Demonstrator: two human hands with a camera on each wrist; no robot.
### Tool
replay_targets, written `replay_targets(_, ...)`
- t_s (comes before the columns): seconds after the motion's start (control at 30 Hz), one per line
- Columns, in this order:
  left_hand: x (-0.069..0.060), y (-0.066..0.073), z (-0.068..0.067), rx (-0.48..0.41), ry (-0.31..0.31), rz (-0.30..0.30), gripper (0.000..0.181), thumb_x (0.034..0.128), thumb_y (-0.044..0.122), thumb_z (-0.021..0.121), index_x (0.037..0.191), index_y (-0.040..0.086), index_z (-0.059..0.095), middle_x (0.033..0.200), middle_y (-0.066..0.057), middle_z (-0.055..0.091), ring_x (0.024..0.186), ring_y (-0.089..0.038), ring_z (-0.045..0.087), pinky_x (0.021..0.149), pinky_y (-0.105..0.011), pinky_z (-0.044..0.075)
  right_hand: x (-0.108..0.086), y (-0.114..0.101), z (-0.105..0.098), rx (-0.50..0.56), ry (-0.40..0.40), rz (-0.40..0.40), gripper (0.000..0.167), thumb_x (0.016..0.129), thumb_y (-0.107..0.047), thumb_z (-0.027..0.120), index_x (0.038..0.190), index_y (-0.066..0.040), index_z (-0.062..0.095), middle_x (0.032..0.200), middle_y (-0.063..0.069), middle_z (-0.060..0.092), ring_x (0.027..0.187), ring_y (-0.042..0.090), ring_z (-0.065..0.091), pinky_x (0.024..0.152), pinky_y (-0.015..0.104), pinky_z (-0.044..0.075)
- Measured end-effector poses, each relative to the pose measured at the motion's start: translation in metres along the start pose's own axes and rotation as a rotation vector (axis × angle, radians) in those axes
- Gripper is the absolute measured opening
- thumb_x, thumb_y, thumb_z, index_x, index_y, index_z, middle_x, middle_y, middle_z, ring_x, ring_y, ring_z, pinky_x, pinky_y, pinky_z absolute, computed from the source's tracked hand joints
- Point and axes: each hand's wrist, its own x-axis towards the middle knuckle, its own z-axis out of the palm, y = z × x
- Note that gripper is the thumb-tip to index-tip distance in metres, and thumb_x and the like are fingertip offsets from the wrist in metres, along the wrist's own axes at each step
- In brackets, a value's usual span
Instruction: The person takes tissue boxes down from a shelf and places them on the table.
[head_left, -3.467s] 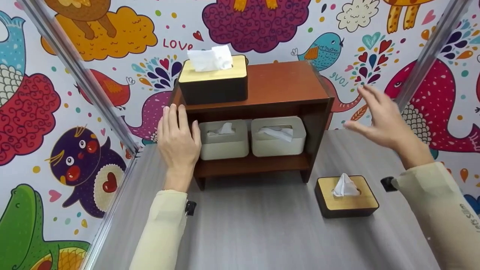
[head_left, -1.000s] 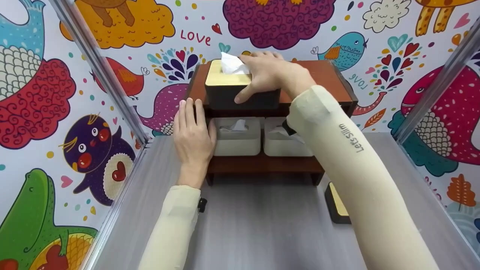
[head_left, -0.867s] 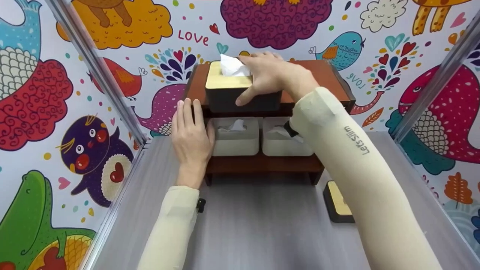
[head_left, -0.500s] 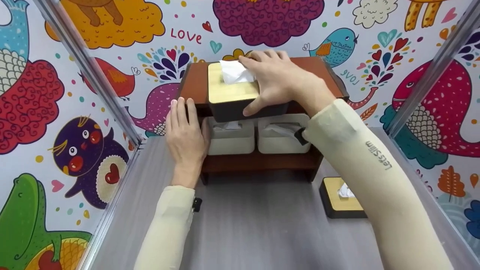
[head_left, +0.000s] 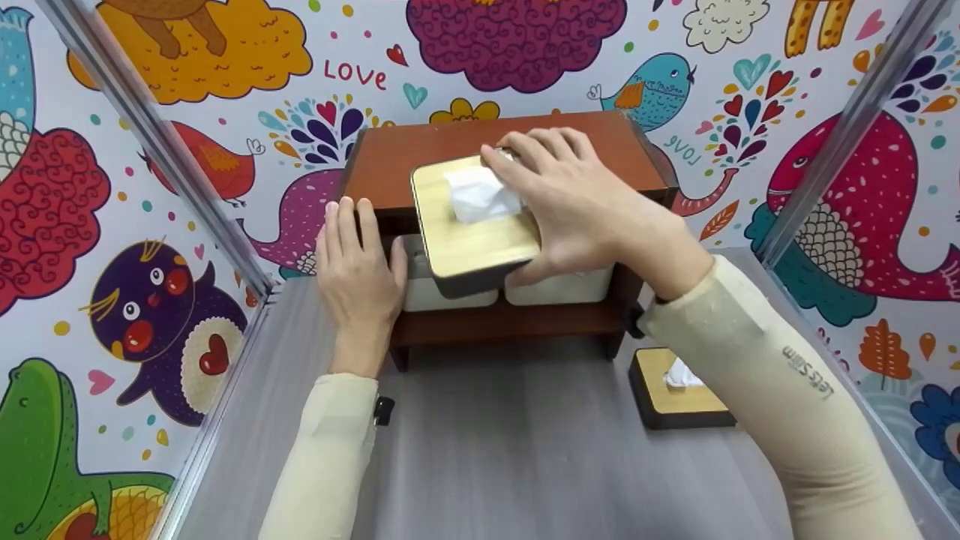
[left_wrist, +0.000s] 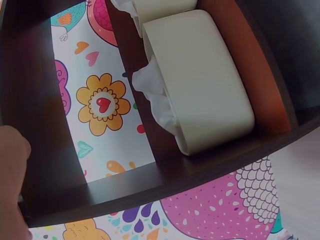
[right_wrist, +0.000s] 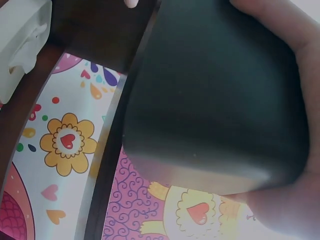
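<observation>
My right hand (head_left: pixel 581 206) grips the right end of a tissue box (head_left: pixel 469 240) with a wood-look lid, dark sides and a white tissue poking out. The box is tilted and in the air, before the top front edge of a brown wooden shelf unit (head_left: pixel 409 161). In the right wrist view, the dark side of the tissue box (right_wrist: pixel 215 100) fills the middle. My left hand (head_left: pixel 360 266) rests with straight fingers against the shelf unit's left side. Two cream tissue boxes (left_wrist: pixel 200 80) stand inside the unit, partly hidden in the head view by the held box.
On the grey floor surface (head_left: pixel 510 450) to the right of the unit sits a second wood-lidded tissue box (head_left: pixel 682 390), partly behind my right sleeve. Walls with cartoon animals (head_left: pixel 161 315) and metal posts (head_left: pixel 840 135) close in the sides and back.
The right hand came from the right, took hold of the wood-lidded tissue box, and brought it off the shelf top, forward and down, tilting it. The left hand has stayed at the unit's side.
</observation>
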Motion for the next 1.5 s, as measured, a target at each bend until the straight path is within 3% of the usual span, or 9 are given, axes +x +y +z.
replay_targets(0.37, 0.000, -0.003, 0.000, -0.030, 0.008, -0.002, 0.056, 0.0956, 0.036, 0.053, 0.141, 0.004, 0.046, 0.145, -0.019, 0.049, 0.139, -0.034, 0.042, 0.116, -0.045, 0.035, -0.030, -0.008, 0.021, 0.004, -0.014, -0.049, 0.127, 0.055, -0.075, 0.075, 0.154, -0.011, 0.027, 0.149, 0.014, 0.037, 0.134, 0.032, 0.034, 0.112, 0.055, 0.022)
replay_targets(0.67, 0.000, -0.001, 0.002, -0.024, 0.023, 0.006, 0.056, 0.0953, 0.037, 0.054, 0.140, 0.004, 0.047, 0.144, -0.019, 0.050, 0.139, -0.034, 0.042, 0.116, -0.045, 0.036, -0.047, -0.004, 0.052, 0.041, -0.072, -0.012, 0.124, 0.057, -0.074, 0.075, 0.154, -0.012, 0.028, 0.151, 0.013, 0.037, 0.136, 0.034, 0.033, 0.112, 0.056, 0.022)
replay_targets(1.5, -0.002, -0.001, 0.001, -0.020, -0.016, 0.000, 0.057, 0.0964, 0.038, 0.052, 0.143, 0.005, 0.043, 0.147, -0.018, 0.046, 0.141, -0.033, 0.040, 0.117, -0.044, 0.034, -0.096, 0.025, 0.154, 0.112, -0.174, 0.104, 0.123, 0.054, -0.073, 0.076, 0.151, -0.010, 0.033, 0.147, 0.017, 0.042, 0.134, 0.036, 0.039, 0.108, 0.057, 0.029)
